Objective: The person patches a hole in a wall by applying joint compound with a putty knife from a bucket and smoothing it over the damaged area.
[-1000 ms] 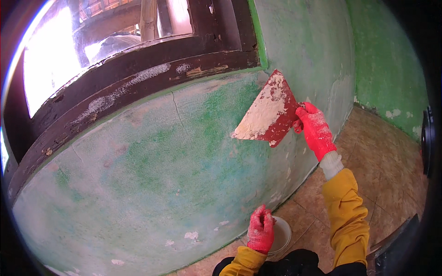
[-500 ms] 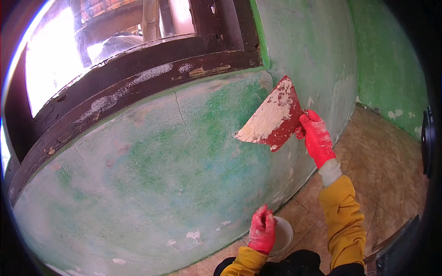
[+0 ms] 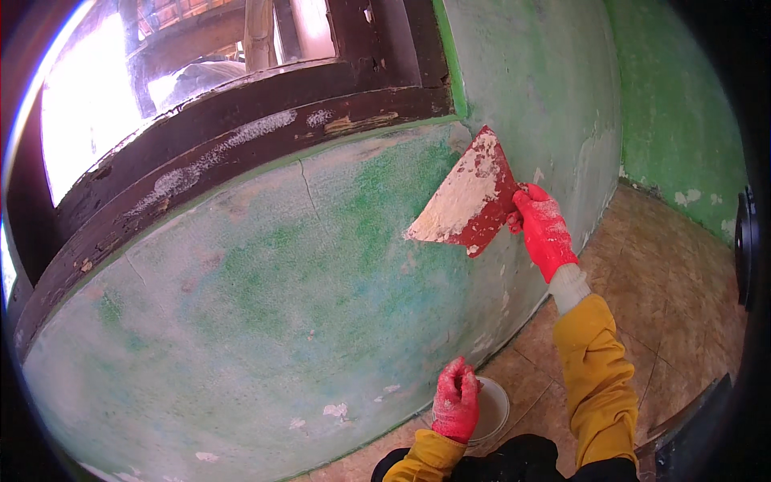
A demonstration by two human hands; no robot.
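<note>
My right hand, in a red glove smeared with white, is closed on a wide red putty knife. Cream-coloured filler covers much of the tilted blade, whose long edge faces the green wall below the window's right corner. I cannot tell whether that edge touches the plaster. Lower down, my left hand, gloved in red too, has its fingers curled in beside a white bucket; what they hold, if anything, is hidden. The hand covers part of the bucket.
A worn dark wooden window frame spans the upper left, its sill patched with white. Thin cracks and flaked spots mark the plaster. Brown floor tiles run along the wall's foot to a second green wall. A dark object stands at the right rim.
My right hand and the putty knife have shifted slightly left and up across the wall. The left hand stays by the bucket.
</note>
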